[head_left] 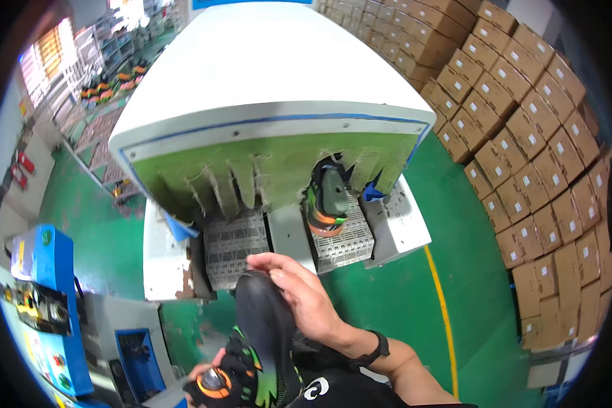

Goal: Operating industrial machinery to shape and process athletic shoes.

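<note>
My right hand grips the toe end of a black shoe with green and orange trim, held sole up in front of me. My left hand holds the shoe's heel end at the bottom of the view, mostly hidden behind it. A second shoe of the same kind lies on the right conveyor belt, half under the green strip curtain of the white tunnel machine.
A left belt lane lies beside the right one. Stacked brown cartons fill the right side. A blue control cabinet stands at lower left. Green floor with a yellow line runs on the right. Shelves with shoes are at far left.
</note>
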The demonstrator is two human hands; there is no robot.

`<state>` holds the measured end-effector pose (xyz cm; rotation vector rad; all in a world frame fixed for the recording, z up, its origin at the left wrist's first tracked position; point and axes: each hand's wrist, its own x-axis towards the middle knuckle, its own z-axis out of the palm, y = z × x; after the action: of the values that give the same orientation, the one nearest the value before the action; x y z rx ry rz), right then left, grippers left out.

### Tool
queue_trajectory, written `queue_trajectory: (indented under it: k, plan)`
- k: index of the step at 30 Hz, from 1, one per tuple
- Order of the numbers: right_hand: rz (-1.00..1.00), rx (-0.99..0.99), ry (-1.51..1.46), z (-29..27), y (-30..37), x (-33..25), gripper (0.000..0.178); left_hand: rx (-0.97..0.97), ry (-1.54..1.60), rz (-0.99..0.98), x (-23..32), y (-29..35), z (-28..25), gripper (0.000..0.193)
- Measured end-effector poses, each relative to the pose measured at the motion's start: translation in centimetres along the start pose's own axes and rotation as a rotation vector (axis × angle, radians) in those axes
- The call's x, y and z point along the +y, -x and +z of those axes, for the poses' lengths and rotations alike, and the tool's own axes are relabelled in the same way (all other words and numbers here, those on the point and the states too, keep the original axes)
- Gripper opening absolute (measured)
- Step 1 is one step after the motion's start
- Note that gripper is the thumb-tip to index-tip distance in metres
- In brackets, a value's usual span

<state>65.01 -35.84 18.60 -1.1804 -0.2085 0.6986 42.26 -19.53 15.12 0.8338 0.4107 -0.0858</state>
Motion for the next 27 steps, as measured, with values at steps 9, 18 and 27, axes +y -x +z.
queue_trajectory:
  k: [9, 18, 27]
  plan:
    - [-0.231, 0.228, 0.315, -7.6, 2.1, 7.1, 0.023, 0.337, -0.582, 0.268, 4.9, -12.7, 5.9, 0.078]
    - [-0.238, 0.129, 0.233, -8.2, 0.1, 4.3, 0.020, 0.311, -1.043, 0.324, 8.8, -27.6, 8.2, 0.067]
    - [-0.707, -0.761, 0.037, 5.5, -1.8, -4.5, 0.035, 0.367, -1.057, 0.600, -0.7, -16.2, 4.0, 0.052]
